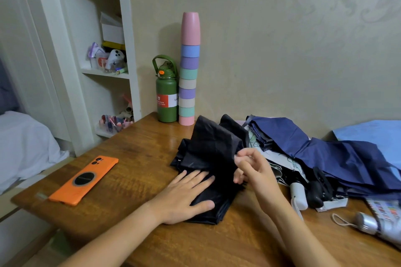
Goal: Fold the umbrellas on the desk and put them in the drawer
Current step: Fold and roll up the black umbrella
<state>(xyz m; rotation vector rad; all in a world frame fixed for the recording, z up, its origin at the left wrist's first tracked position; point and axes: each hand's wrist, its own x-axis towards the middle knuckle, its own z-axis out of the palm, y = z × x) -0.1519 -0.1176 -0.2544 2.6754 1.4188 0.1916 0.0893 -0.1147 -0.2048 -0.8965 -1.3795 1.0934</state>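
Note:
A black umbrella (211, 154) lies loosely bunched on the wooden desk (138, 149). My left hand (186, 195) presses flat on its near part, fingers straight. My right hand (252, 168) pinches a fold of the black cloth at its right edge, fingers curled. To the right a navy blue umbrella (325, 156) lies unfolded, over a pale patterned umbrella (280, 158) with a white handle (299, 196). A black handle (315, 194) lies beside the white one. A silver umbrella (377, 223) with a wrist loop lies at the desk's right edge. No drawer is visible.
An orange phone (84, 180) lies face down on the desk's left part. A green bottle (166, 93) and a tall stack of coloured cups (188, 71) stand at the back against the wall. White shelves (104, 71) rise at left. A blue cloth (373, 134) sits at far right.

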